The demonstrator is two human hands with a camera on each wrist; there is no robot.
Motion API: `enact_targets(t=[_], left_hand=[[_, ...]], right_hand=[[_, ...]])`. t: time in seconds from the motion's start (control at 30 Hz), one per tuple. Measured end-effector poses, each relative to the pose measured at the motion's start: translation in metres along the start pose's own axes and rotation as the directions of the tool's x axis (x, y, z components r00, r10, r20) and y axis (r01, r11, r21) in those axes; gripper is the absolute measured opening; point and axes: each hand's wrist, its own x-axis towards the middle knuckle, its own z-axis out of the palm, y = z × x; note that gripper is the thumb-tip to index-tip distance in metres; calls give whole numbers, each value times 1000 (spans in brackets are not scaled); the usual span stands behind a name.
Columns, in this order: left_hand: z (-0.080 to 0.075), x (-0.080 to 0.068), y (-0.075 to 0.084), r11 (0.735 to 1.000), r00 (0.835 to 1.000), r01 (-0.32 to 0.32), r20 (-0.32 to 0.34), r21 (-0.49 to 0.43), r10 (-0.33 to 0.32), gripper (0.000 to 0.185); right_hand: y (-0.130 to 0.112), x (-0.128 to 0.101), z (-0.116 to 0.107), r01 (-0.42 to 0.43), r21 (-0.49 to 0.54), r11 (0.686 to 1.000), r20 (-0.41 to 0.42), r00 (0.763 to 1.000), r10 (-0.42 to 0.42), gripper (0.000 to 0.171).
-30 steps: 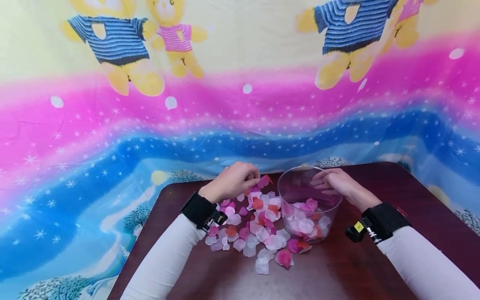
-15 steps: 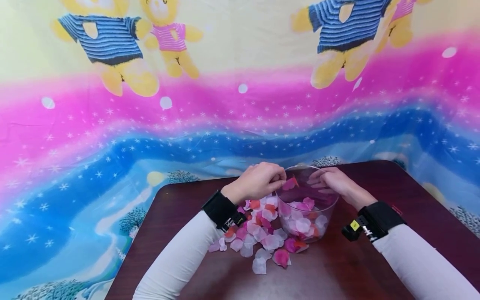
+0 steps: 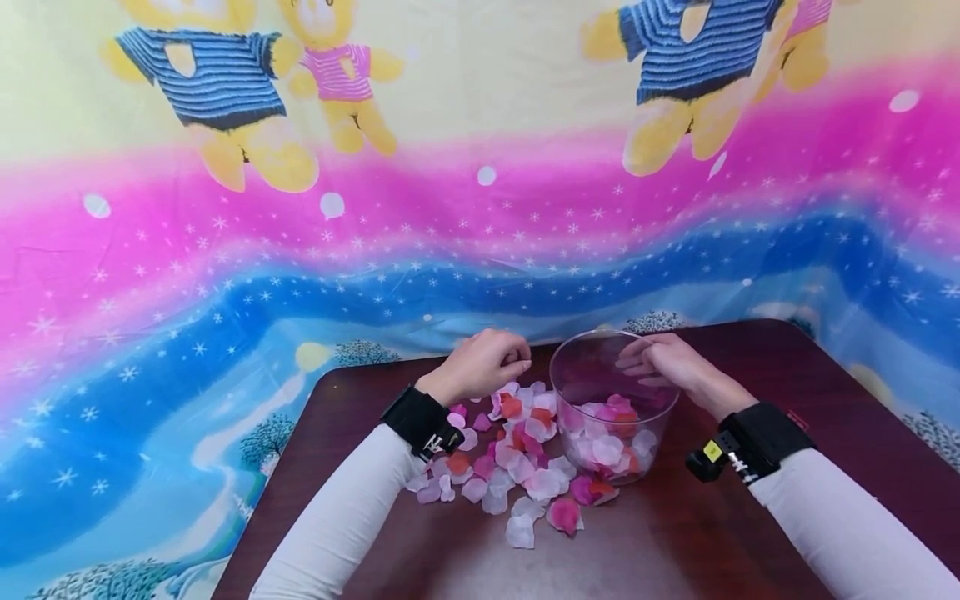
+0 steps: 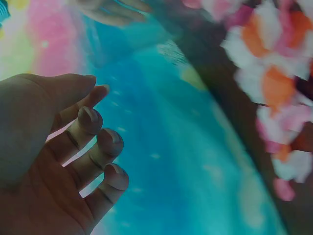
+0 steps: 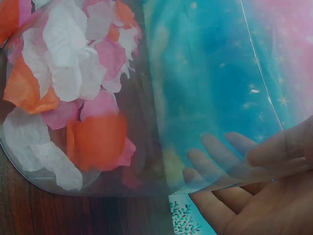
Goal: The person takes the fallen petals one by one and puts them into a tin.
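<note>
My left hand (image 3: 487, 363) hovers over the far side of the loose petals, left of the clear bucket. In the left wrist view its fingers (image 4: 110, 142) are loosely curled with nothing between them. At the bucket's right side, my right hand (image 3: 670, 363) holds the wall near the rim; in the right wrist view its fingers (image 5: 215, 159) show through the plastic. The clear plastic bucket (image 3: 652, 417) stands upright, its lower part filled with pink, white and orange petals (image 5: 66, 58). More loose artificial petals (image 3: 517, 467) lie spread on the table left of it.
The dark red-brown table (image 3: 675, 542) has rounded far corners. Behind it hangs a printed cloth (image 3: 450, 233) with bears and snowflakes. A few petals (image 3: 564, 517) lie in front of the bucket. Both wrists wear black straps with small cameras (image 3: 707, 460).
My left hand moved right to the bucket's rim with a pink-red petal, let it go inside, and moved back left without it. My right hand stays at the bucket.
</note>
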Motion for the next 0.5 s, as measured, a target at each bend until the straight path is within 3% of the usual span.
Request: enact_targets(t=[0.1,0.27,0.5], left_hand=[[15,-5,-19,999,999,33,14,-28,-33,13],[50,-14,-47,985,987,146,81,-90,-139,19],[84,-17,-60,957,957,261,165,-127,-239,29]], right_hand=[[2,0,0,-2,6,1000,-3,1000,2,47],[1,-1,0,-17,-1,1000,-14,1000,17,45],[-2,0,2,-8,9,1000,-16,1000,8,45]])
